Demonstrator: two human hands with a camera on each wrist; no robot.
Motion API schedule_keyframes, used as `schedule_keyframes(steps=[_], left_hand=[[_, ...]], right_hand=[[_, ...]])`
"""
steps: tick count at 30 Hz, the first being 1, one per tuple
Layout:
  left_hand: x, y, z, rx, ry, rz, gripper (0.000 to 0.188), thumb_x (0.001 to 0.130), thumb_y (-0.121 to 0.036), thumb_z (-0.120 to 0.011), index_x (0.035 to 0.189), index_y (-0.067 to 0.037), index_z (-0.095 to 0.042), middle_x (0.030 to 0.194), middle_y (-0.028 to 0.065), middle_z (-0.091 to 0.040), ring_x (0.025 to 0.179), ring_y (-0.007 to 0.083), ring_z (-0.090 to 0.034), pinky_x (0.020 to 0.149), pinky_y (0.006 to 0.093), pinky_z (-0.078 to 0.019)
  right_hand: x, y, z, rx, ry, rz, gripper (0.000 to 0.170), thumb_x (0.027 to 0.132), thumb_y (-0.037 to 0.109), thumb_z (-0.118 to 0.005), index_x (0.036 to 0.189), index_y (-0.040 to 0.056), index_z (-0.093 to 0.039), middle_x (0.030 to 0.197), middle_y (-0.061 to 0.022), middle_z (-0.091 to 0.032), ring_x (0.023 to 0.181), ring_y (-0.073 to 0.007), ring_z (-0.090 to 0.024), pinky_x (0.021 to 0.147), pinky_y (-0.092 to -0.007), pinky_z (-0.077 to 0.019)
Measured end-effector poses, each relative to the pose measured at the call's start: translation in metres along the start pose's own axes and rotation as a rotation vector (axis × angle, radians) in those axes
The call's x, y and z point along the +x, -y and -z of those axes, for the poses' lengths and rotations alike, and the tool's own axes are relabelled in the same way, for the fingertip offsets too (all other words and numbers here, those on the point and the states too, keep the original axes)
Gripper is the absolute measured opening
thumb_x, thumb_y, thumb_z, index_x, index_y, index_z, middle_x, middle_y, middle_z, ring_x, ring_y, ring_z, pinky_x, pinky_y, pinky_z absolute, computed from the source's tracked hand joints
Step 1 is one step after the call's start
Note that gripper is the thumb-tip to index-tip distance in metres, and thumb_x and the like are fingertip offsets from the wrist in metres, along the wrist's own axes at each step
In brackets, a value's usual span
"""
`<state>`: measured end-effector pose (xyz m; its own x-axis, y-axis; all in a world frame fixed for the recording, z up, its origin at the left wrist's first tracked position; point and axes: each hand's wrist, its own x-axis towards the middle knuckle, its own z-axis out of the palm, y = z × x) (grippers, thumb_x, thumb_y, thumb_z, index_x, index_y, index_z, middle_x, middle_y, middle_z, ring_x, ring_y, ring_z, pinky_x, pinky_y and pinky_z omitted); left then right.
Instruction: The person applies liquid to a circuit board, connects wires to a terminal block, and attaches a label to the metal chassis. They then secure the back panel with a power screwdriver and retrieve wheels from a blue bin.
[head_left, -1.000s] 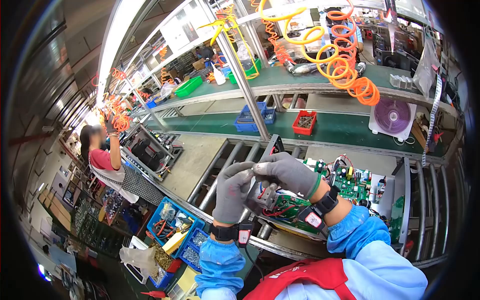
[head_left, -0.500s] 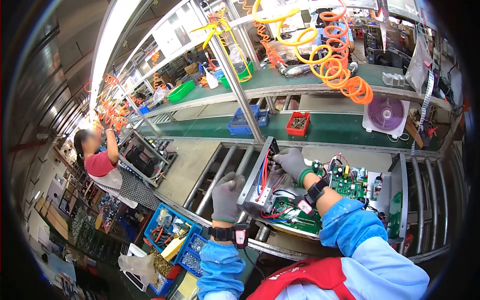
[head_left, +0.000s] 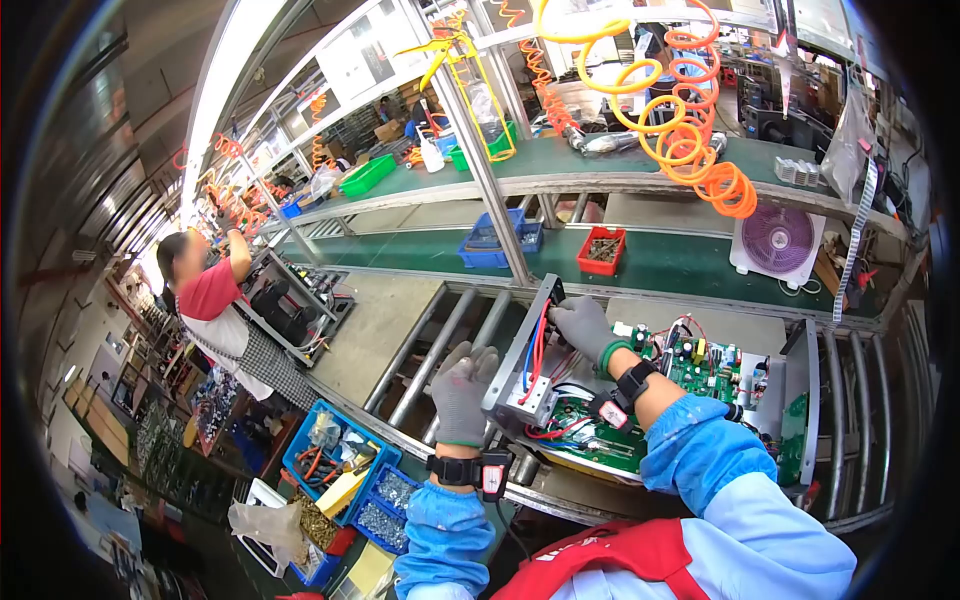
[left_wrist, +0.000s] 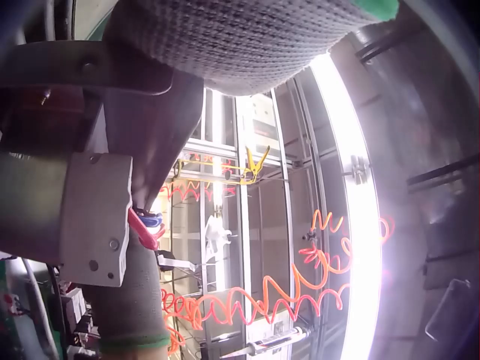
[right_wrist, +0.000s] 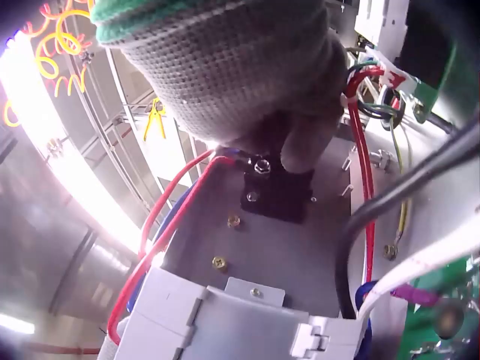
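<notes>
An opened electronic unit lies on the rollers, its grey end panel [head_left: 515, 355] standing upright at the left. My gloved right hand [head_left: 585, 325] reaches to the panel's inner face. In the right wrist view, its curled fingers hold a small black block [right_wrist: 277, 191] that bears a nut; some fingertips are hidden behind the glove. Red and blue wires [head_left: 536, 355] run from there down to a white block [head_left: 535, 400]. My gloved left hand [head_left: 463, 395], fingers loosely bent, is beside the panel's outer face. Green circuit boards [head_left: 700, 365] fill the unit.
Blue bins [head_left: 340, 455] with screws and tools stand at the lower left. A red bin [head_left: 602, 250] of small parts and a fan [head_left: 778, 240] are across the line. Orange coiled hoses [head_left: 690, 120] hang overhead. Another person [head_left: 215, 300] works at the left.
My hands were close together above the panel and have parted. The right went to the panel's inner face and stays there; the left moved down beside the outer face.
</notes>
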<state>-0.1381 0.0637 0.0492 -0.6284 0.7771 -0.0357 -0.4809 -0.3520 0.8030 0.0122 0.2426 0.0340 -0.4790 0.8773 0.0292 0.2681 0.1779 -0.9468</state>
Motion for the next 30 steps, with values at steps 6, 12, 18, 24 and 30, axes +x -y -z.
schedule_keyframes(steps=[6, 12, 18, 24, 30], left_hand=[[-0.005, -0.001, -0.008, 0.057, -0.060, -0.080, 0.023, 0.099, -0.005, -0.046, 0.119, 0.007, -0.048, 0.108, 0.0250, -0.066, 0.092, 0.0273, -0.070, 0.078, 0.0341, -0.0622], [0.001, 0.005, -0.004, 0.128, -0.017, -0.127, 0.021, 0.099, -0.007, -0.056, 0.117, 0.002, -0.054, 0.097, 0.0147, -0.066, 0.078, 0.0177, -0.066, 0.068, 0.0283, -0.0578], [-0.001, 0.003, -0.004, 0.137, -0.021, -0.107, 0.021, 0.096, -0.007, -0.060, 0.115, 0.001, -0.056, 0.092, 0.0108, -0.066, 0.072, 0.0135, -0.063, 0.063, 0.0241, -0.0535], [-0.002, 0.001, -0.007, 0.163, -0.037, -0.102, 0.021, 0.095, -0.006, -0.062, 0.115, -0.001, -0.058, 0.091, 0.0092, -0.067, 0.069, 0.0115, -0.061, 0.061, 0.0223, -0.0520], [-0.007, -0.002, -0.006, 0.314, -0.064, -0.133, 0.016, 0.094, -0.009, -0.063, 0.109, -0.003, -0.062, 0.087, 0.0053, -0.067, 0.068, 0.0085, -0.061, 0.058, 0.0213, -0.0511]], right_hand=[[-0.012, 0.006, 0.001, 0.367, -0.003, -0.073, 0.023, 0.091, 0.017, -0.065, 0.099, -0.0047, -0.068, 0.079, -0.0110, -0.071, 0.065, -0.0170, -0.069, 0.052, -0.0288, -0.0540], [-0.012, 0.010, 0.007, 0.265, 0.043, -0.126, 0.025, 0.091, 0.017, -0.066, 0.100, -0.0064, -0.068, 0.079, -0.0108, -0.070, 0.063, -0.0165, -0.068, 0.052, -0.0283, -0.0548], [-0.010, 0.001, -0.003, 0.297, -0.030, -0.117, 0.031, 0.094, 0.024, -0.062, 0.099, -0.0063, -0.068, 0.075, -0.0128, -0.069, 0.058, -0.0174, -0.067, 0.052, -0.0300, -0.0546], [-0.007, 0.004, 0.000, 0.275, 0.013, -0.133, 0.025, 0.096, 0.020, -0.057, 0.092, -0.0036, -0.067, 0.072, -0.0089, -0.067, 0.056, -0.0155, -0.065, 0.048, -0.0282, -0.0510], [0.007, -0.023, -0.011, 0.175, -0.070, 0.107, 0.021, 0.091, 0.010, -0.055, 0.096, -0.0059, -0.068, 0.073, -0.0106, -0.067, 0.054, -0.0165, -0.062, 0.046, -0.0300, -0.0500]])
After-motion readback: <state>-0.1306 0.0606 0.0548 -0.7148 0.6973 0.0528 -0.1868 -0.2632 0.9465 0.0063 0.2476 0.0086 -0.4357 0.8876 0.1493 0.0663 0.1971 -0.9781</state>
